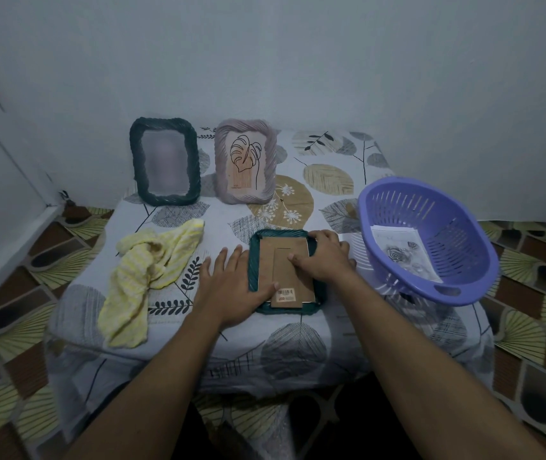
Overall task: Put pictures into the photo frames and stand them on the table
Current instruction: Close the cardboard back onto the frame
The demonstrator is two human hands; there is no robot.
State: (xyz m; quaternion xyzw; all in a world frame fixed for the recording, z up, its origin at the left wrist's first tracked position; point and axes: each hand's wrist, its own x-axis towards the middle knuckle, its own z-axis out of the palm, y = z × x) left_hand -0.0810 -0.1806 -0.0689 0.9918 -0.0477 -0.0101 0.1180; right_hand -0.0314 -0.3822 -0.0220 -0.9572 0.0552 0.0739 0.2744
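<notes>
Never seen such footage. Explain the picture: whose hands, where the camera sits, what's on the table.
No machine: a person works bare-handed. One camera on their head looks down at the table. On it lies a teal frame, face down, cardboard back up. The left hand presses its left side, thumb on the back; the right hand rests on its upper right. Nothing is lifted. Behind stand a dark frame and a pink frame with a leaf picture. A yellow cloth lies left, a purple basket with a rose picture right.
</notes>
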